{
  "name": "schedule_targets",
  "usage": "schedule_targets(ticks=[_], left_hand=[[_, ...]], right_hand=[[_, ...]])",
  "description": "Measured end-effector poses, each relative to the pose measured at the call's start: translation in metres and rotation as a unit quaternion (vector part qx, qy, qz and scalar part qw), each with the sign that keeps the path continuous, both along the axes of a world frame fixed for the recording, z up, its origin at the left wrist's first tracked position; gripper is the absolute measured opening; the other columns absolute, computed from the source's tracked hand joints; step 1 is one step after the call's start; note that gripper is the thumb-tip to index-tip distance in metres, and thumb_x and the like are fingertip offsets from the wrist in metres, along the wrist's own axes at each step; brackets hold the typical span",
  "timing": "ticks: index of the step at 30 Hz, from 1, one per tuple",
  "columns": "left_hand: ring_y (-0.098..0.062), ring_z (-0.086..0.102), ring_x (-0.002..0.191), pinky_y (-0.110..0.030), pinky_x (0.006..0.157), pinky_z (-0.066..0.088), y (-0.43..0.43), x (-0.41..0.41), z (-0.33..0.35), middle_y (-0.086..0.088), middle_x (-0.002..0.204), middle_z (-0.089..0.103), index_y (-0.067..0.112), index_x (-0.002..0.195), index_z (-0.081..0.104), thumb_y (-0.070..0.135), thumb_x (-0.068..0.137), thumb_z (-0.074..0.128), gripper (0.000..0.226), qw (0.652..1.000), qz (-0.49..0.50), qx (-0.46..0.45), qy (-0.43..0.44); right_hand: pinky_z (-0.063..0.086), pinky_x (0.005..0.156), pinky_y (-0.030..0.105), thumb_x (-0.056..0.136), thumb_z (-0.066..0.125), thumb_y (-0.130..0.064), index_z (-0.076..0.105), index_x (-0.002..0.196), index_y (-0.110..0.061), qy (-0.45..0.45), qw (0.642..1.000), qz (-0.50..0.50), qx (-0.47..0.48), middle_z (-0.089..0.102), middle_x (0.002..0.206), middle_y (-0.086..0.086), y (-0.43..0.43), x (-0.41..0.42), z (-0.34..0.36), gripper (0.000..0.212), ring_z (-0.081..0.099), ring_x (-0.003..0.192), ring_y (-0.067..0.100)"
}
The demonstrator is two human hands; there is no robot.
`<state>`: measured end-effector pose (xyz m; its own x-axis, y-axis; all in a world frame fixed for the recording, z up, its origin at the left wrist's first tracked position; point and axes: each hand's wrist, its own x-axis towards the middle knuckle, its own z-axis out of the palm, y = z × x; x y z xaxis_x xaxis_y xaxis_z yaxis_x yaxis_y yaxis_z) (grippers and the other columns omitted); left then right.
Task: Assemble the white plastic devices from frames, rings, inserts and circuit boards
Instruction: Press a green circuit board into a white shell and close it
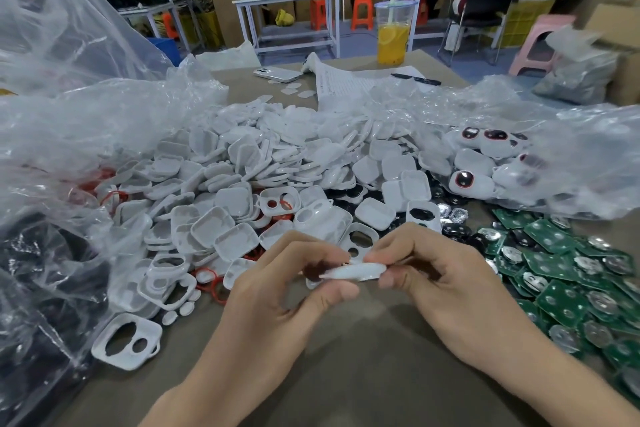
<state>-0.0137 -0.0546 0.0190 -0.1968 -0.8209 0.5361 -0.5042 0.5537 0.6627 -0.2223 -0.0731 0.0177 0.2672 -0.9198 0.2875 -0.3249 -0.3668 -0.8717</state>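
Both hands hold one white plastic device shell [356, 270] edge-on above the brown table [346, 367]. My left hand [280, 288] pinches its left end, with a dark piece showing under the fingers. My right hand [443, 281] pinches its right end between thumb and fingertips. Behind the hands lies a big heap of white frames and covers [242, 177]. Red rings [207, 277] lie among them at the left. Green circuit boards [561, 274] with metal discs are piled at the right. Finished white devices with dark red-rimmed windows [485, 163] sit at the back right.
Crumpled clear plastic bags [69, 135] rise at the left and cover the back right. A loose white frame [126, 340] lies near the front left. Further back stand a cup of orange drink [393, 35], a phone [277, 74], a paper sheet and a black pen [415, 79].
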Motion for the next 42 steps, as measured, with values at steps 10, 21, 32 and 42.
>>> schedule_targets(ticks=[10,21,32,42], left_hand=[[-0.014,0.069,0.102,-0.015,0.083,0.048,-0.001,-0.004,0.003,0.01,0.106,0.069,0.038,0.096,0.076,0.039,0.082,0.073,0.015,0.988,-0.05,0.078,0.12],[-0.01,0.068,0.077,-0.02,0.07,0.052,-0.044,-0.027,0.016,0.0,0.084,0.077,0.021,0.083,0.077,0.044,0.075,0.071,0.025,0.934,-0.007,0.218,0.285],[-0.011,0.067,0.077,-0.036,0.078,0.055,-0.046,-0.018,0.0,0.003,0.089,0.075,0.045,0.102,0.07,0.055,0.087,0.063,0.02,0.952,0.001,0.243,0.185],[-0.001,0.065,0.07,-0.011,0.065,0.047,-0.038,-0.023,0.002,0.02,0.087,0.071,0.054,0.095,0.062,0.061,0.087,0.062,0.012,0.976,0.041,0.168,0.129]], right_hand=[[0.051,0.086,0.028,0.085,0.072,0.0,0.07,0.082,-0.032,-0.091,0.992,0.037,0.079,0.074,0.095,-0.005,0.001,0.004,0.003,0.033,0.068,0.091,0.012],[0.056,0.062,0.024,0.08,0.064,-0.034,0.073,0.075,-0.028,-0.302,0.949,-0.037,0.085,0.071,0.076,0.002,-0.02,0.026,0.014,0.012,0.064,0.064,0.014],[0.055,0.063,0.025,0.075,0.07,-0.047,0.08,0.1,-0.016,-0.314,0.933,-0.024,0.177,0.058,0.062,0.003,-0.042,0.026,0.005,0.041,0.056,0.057,0.012],[0.056,0.061,0.023,0.076,0.073,-0.038,0.077,0.101,-0.02,-0.235,0.955,-0.044,0.176,0.075,0.089,0.01,-0.036,0.028,0.011,0.03,0.065,0.068,0.015]])
